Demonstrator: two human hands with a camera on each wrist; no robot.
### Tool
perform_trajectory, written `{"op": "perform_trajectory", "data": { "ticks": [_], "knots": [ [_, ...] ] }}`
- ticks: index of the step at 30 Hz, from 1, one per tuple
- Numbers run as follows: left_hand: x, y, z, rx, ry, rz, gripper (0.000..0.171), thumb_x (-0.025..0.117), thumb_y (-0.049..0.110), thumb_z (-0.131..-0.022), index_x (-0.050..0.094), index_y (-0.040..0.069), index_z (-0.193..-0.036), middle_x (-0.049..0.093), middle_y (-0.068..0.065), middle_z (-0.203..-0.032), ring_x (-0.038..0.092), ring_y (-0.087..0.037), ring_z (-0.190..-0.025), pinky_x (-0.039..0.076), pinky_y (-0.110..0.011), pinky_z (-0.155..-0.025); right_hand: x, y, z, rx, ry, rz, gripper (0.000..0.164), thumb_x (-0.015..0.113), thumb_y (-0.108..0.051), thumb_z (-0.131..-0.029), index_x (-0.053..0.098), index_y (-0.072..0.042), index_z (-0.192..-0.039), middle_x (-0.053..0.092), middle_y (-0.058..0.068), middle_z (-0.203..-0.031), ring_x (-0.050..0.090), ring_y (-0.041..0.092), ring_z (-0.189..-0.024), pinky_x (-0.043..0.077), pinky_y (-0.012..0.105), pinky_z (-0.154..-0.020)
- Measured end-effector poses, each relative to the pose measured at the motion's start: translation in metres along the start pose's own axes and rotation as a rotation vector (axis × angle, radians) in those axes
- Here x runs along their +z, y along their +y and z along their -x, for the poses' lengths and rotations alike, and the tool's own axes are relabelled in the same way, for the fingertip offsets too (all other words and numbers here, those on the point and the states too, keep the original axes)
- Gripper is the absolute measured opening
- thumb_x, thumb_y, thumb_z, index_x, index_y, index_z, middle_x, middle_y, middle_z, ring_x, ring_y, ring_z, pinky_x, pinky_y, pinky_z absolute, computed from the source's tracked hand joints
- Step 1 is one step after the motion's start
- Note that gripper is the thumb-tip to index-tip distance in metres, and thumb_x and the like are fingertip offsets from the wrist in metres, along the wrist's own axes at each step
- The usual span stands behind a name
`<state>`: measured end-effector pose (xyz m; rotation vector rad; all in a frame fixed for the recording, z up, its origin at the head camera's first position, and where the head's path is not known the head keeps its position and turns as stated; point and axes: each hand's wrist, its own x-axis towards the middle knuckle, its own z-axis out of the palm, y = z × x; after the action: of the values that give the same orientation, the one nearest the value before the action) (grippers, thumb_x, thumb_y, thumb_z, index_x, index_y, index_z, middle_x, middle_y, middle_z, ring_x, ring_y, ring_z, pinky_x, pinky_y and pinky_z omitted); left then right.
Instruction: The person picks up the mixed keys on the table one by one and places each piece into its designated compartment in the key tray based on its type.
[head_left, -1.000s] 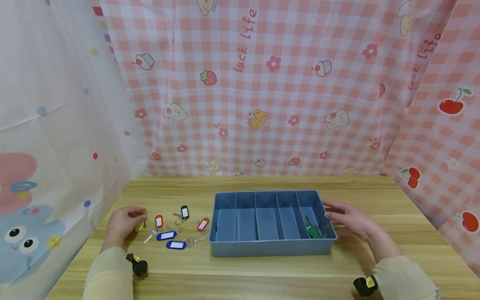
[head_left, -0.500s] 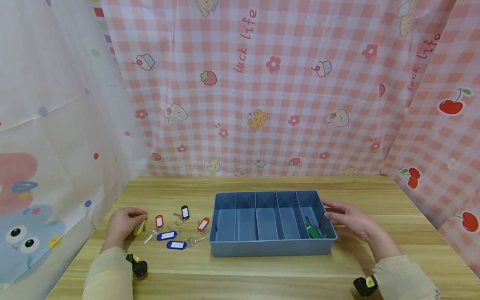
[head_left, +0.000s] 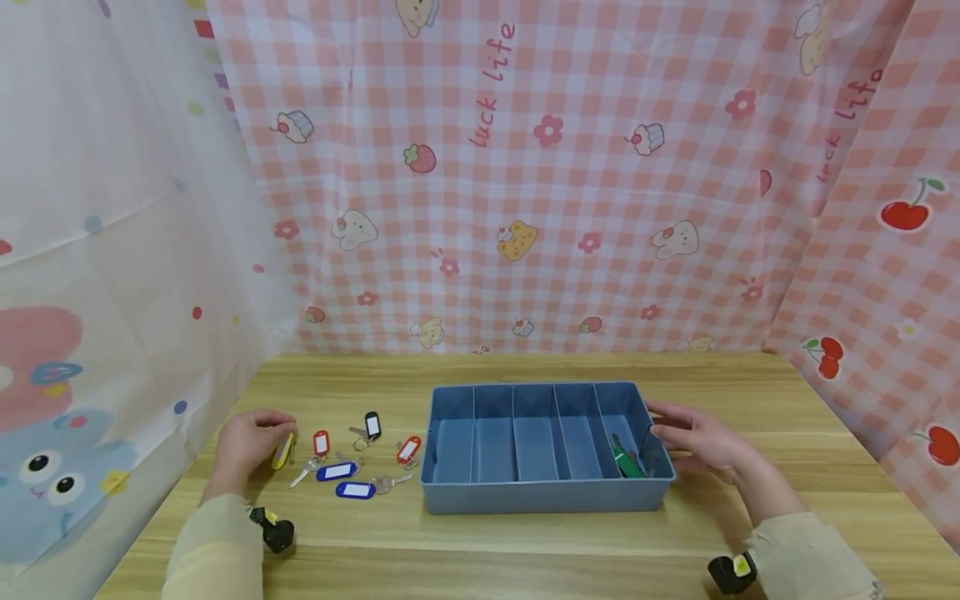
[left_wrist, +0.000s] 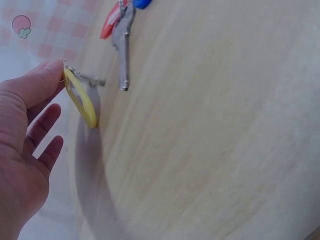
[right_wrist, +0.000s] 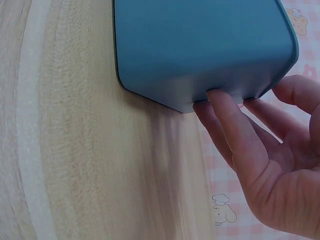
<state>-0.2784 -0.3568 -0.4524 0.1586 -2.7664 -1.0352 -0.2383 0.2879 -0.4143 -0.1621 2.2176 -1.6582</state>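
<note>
At the left of the head view, my left hand [head_left: 249,443] pinches the ring of a yellow key tag [left_wrist: 82,104] between thumb and fingertips. Its small key [left_wrist: 90,79] dangles from the same ring, and the tag hangs slanted over the table. My right hand [head_left: 697,437] is at the right end of a blue-grey compartment box [head_left: 547,498], fingers extended. In the right wrist view its fingertips rest against the box's outer end wall. A green key tag [head_left: 627,463] with its key lies in the box's rightmost compartment.
Between the left hand and the box lie keys with a red tag [head_left: 321,442], another red tag [head_left: 408,450], a black tag [head_left: 372,426] and two blue tags, one a blue tag [head_left: 356,490] nearer me. Checked cloth [head_left: 480,183] hangs behind the table.
My left hand has raised the yellow key tag a little, and more of it and its key now show. The right hand and the box have stayed put.
</note>
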Motion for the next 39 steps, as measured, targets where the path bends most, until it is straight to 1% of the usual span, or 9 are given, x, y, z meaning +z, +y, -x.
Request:
{"op": "perform_trajectory", "data": {
  "ticks": [5,8,14,17,21,25,30,35,39],
  "knots": [
    [-0.003,0.003,0.000,0.007,0.015,0.045,0.019,0.071,0.017,-0.092,0.076,-0.001,-0.098,0.072,-0.017,-0.103,0.061,-0.037,-0.103,0.044,-0.047,-0.088,-0.001,0.001,0.000,-0.003,0.002,0.006,0.065,0.055,-0.017,-0.103,0.022,0.008,-0.152,0.038,0.038,-0.143,0.057,0.037,-0.117,0.052,0.051,-0.089],
    [-0.005,0.006,0.000,0.001,0.017,0.077,0.021,0.071,0.017,-0.093,0.075,-0.002,-0.100,0.071,-0.019,-0.106,0.059,-0.039,-0.107,0.042,-0.050,-0.092,0.000,0.002,-0.001,-0.005,0.002,0.006,0.064,0.055,-0.017,-0.103,0.022,0.008,-0.152,0.037,0.038,-0.144,0.057,0.037,-0.117,0.053,0.050,-0.089],
    [-0.009,0.010,0.001,0.017,0.034,0.077,0.023,0.071,0.017,-0.093,0.073,-0.004,-0.103,0.069,-0.023,-0.111,0.057,-0.040,-0.110,0.040,-0.051,-0.095,0.000,0.003,-0.001,-0.013,-0.003,-0.009,0.065,0.055,-0.016,-0.103,0.021,0.008,-0.152,0.037,0.038,-0.144,0.057,0.038,-0.117,0.053,0.050,-0.089],
    [-0.011,0.011,0.001,0.001,0.030,0.093,0.025,0.070,0.017,-0.094,0.072,-0.005,-0.105,0.067,-0.024,-0.113,0.055,-0.041,-0.112,0.039,-0.052,-0.096,0.001,0.003,-0.001,-0.011,0.002,-0.003,0.065,0.056,-0.017,-0.102,0.022,0.007,-0.152,0.036,0.038,-0.145,0.057,0.038,-0.117,0.052,0.051,-0.090],
    [-0.014,0.016,0.003,-0.029,0.021,0.128,0.027,0.069,0.018,-0.095,0.071,-0.006,-0.108,0.064,-0.027,-0.117,0.051,-0.043,-0.116,0.036,-0.057,-0.099,0.000,0.003,-0.001,-0.011,0.002,0.002,0.066,0.056,-0.017,-0.102,0.022,0.007,-0.152,0.036,0.038,-0.145,0.057,0.038,-0.117,0.052,0.051,-0.089],
    [-0.017,0.019,0.005,-0.030,0.025,0.135,0.028,0.068,0.019,-0.095,0.071,-0.005,-0.109,0.062,-0.027,-0.120,0.049,-0.045,-0.119,0.033,-0.060,-0.101,0.000,0.003,-0.001,-0.015,0.000,0.009,0.066,0.056,-0.017,-0.102,0.022,0.008,-0.152,0.036,0.038,-0.144,0.058,0.037,-0.116,0.053,0.051,-0.089],
    [-0.017,0.019,0.004,-0.046,0.039,0.162,0.029,0.067,0.021,-0.096,0.070,-0.004,-0.112,0.061,-0.027,-0.124,0.048,-0.043,-0.121,0.032,-0.060,-0.103,0.000,0.004,-0.001,-0.016,0.000,0.007,0.065,0.056,-0.017,-0.102,0.022,0.008,-0.152,0.037,0.038,-0.144,0.058,0.037,-0.116,0.053,0.051,-0.089],
    [-0.017,0.021,0.003,-0.030,0.061,0.168,0.029,0.068,0.020,-0.096,0.070,-0.005,-0.111,0.063,-0.026,-0.122,0.050,-0.040,-0.120,0.033,-0.059,-0.104,0.000,0.004,-0.001,-0.014,0.000,0.007,0.065,0.056,-0.018,-0.102,0.022,0.007,-0.152,0.036,0.038,-0.144,0.058,0.037,-0.116,0.052,0.051,-0.089],
    [-0.018,0.024,0.001,-0.025,0.072,0.164,0.029,0.069,0.019,-0.095,0.070,-0.006,-0.110,0.063,-0.026,-0.122,0.049,-0.041,-0.122,0.032,-0.060,-0.105,0.000,0.004,-0.001,-0.011,0.003,0.010,0.066,0.057,-0.019,-0.102,0.022,0.007,-0.152,0.036,0.038,-0.145,0.058,0.038,-0.116,0.052,0.052,-0.089]
  ]
}}
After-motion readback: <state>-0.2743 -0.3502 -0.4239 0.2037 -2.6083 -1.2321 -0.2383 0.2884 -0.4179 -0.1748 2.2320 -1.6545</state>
